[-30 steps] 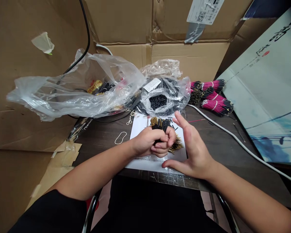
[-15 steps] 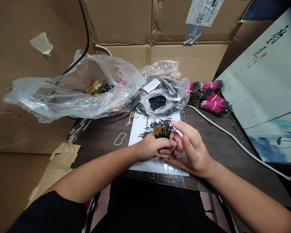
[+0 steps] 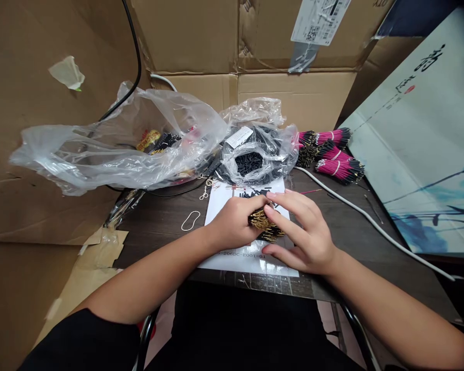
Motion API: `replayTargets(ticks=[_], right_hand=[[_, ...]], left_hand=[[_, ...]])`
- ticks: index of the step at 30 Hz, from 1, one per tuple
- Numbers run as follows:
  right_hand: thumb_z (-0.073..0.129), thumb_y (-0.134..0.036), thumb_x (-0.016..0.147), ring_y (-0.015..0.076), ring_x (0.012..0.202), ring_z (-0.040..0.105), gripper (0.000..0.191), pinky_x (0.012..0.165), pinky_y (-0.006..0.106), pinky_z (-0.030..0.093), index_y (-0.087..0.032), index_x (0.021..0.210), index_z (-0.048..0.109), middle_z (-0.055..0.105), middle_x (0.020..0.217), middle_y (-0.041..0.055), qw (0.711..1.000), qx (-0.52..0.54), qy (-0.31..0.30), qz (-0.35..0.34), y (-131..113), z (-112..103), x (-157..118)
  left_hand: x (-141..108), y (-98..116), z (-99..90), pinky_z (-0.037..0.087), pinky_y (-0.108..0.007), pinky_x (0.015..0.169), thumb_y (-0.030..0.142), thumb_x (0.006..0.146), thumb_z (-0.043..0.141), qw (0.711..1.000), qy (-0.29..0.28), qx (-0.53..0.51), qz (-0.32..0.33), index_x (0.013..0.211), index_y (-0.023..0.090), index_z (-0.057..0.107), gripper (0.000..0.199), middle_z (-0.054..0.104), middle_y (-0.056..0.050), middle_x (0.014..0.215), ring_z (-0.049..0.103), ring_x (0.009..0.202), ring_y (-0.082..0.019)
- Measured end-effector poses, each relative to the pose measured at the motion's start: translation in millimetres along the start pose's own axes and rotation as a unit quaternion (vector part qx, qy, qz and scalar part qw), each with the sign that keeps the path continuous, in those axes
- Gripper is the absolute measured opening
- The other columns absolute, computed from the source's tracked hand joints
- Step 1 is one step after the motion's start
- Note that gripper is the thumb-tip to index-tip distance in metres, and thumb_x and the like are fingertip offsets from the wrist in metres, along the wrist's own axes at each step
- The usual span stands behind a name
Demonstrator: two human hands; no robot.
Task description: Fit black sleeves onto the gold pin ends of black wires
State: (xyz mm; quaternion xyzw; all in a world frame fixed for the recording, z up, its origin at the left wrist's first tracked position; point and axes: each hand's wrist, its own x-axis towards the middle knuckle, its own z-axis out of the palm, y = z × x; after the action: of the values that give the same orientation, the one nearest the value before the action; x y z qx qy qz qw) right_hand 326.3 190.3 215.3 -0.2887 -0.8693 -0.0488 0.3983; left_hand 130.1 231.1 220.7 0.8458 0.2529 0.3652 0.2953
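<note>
My left hand (image 3: pixel 237 221) is wrapped round a bundle of black wires (image 3: pixel 261 219), whose gold metal ends point toward me. Beside the bundle, my right hand (image 3: pixel 305 229) has its fingers apart, the fingertips near or touching the gold ends. More gold-tipped pieces (image 3: pixel 272 234) show just below, between the hands. Under both hands lies a white printed sheet (image 3: pixel 220 206). Small black tubes (image 3: pixel 255 192) are scattered on it behind my hands.
An open plastic bag of black tubes (image 3: pixel 249 164) stands behind the sheet. A large clear bag (image 3: pixel 119 154) lies at the left. Bundles of pink wires (image 3: pixel 338 167) and a white cable (image 3: pixel 355 208) are on the right. A rubber band (image 3: pixel 191 220) lies on the dark table (image 3: pixel 162 221).
My left hand has turned the bundle so that its gold ends, upright before, now tilt toward me. My right hand has moved over the bundle's side, fingers lower. The view has shifted slightly.
</note>
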Motion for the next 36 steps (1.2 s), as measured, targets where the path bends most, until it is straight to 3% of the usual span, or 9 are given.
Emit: replayTargets(ticks=[3,8,10,13,15,18,22,30,36], right_hand=[[0.074,-0.039,0.073,0.0299,0.125,0.049,0.071,0.108,0.052,0.043,-0.019,0.136,0.049,0.049,0.139,0.0130,1.000,0.008,0.003,-0.009,1.6,0.1,-2.0],[0.066,-0.038,0.079,0.0283,0.122,0.053,0.065,0.102,0.049,0.047,-0.018,0.138,0.046,0.052,0.135,0.0147,0.999,0.030,0.039,0.015,-0.5,-3.2,-0.7],[0.064,-0.043,0.080,0.0285,0.122,0.053,0.069,0.102,0.049,0.047,-0.017,0.140,0.043,0.052,0.135,0.0156,0.998,0.019,0.054,0.035,-3.3,-2.9,0.4],[0.070,-0.052,0.073,0.0307,0.128,0.047,0.090,0.105,0.050,0.044,-0.020,0.148,0.030,0.040,0.145,0.0149,0.998,-0.023,0.047,0.026,-6.6,2.9,0.4],[0.074,-0.052,0.070,0.0316,0.133,0.042,0.101,0.108,0.052,0.042,-0.023,0.151,0.020,0.029,0.153,0.0129,0.998,-0.056,0.037,0.004,-7.2,9.6,-0.4],[0.072,-0.044,0.074,0.0301,0.136,0.039,0.098,0.111,0.053,0.040,-0.025,0.151,0.015,0.022,0.156,0.0112,0.996,-0.084,0.026,0.000,-6.6,18.3,-1.4],[0.068,-0.037,0.079,0.0260,0.133,0.043,0.082,0.110,0.052,0.042,-0.027,0.148,0.023,0.032,0.153,0.0108,0.994,-0.103,0.034,0.006,-6.3,20.1,-0.3],[0.071,-0.044,0.075,0.0283,0.130,0.047,0.099,0.108,0.055,0.041,-0.017,0.151,0.013,0.046,0.143,0.0172,0.995,-0.093,0.048,0.001,-3.0,17.7,1.8],[0.071,-0.054,0.072,0.0289,0.132,0.045,0.109,0.111,0.057,0.037,-0.023,0.152,0.005,0.040,0.147,0.0154,0.999,-0.040,0.003,-0.017,0.5,13.3,1.2]], left_hand=[[-1.8,-3.8,0.4,0.040,-0.021,0.057,0.025,0.087,0.057,0.993,0.041,0.099,0.041,0.084,0.015,0.059,0.011,0.063,0.000,0.070,0.055,0.060,-0.010],[-3.5,-2.8,-0.5,0.030,-0.023,0.049,0.034,0.090,0.055,0.979,0.090,0.163,0.084,0.062,0.017,0.045,0.035,0.047,0.003,0.055,0.041,0.049,-0.008],[-3.0,0.8,1.0,0.029,-0.024,0.050,0.036,0.090,0.056,0.985,0.098,0.132,0.044,0.059,0.017,0.042,0.039,0.041,0.004,0.053,0.037,0.049,-0.007],[-0.8,8.3,7.0,0.028,-0.023,0.048,0.044,0.091,0.053,0.989,0.073,-0.063,-0.115,0.060,0.017,0.040,0.043,0.035,0.005,0.052,0.034,0.047,-0.006],[1.0,13.3,12.1,0.025,-0.021,0.042,0.053,0.092,0.047,0.934,0.046,-0.273,-0.227,0.063,0.018,0.037,0.046,0.029,0.007,0.048,0.028,0.041,-0.006],[2.7,18.4,17.6,0.020,-0.018,0.036,0.058,0.091,0.046,0.823,0.014,-0.487,-0.291,0.063,0.019,0.032,0.050,0.021,0.009,0.046,0.021,0.037,-0.004],[3.1,20.1,18.1,0.016,-0.015,0.035,0.057,0.089,0.050,0.765,-0.015,-0.565,-0.307,0.067,0.017,0.039,0.047,0.024,0.010,0.045,0.020,0.037,-0.003],[0.6,19.7,15.6,0.028,-0.020,0.042,0.051,0.090,0.051,0.846,-0.109,-0.451,-0.261,0.057,0.016,0.041,0.050,0.035,0.007,0.040,0.033,0.037,-0.004],[-1.6,7.9,6.2,0.030,-0.021,0.051,0.030,0.088,0.055,0.986,-0.010,-0.106,-0.127,0.057,0.014,0.047,0.036,0.047,0.003,0.052,0.042,0.050,-0.006]])
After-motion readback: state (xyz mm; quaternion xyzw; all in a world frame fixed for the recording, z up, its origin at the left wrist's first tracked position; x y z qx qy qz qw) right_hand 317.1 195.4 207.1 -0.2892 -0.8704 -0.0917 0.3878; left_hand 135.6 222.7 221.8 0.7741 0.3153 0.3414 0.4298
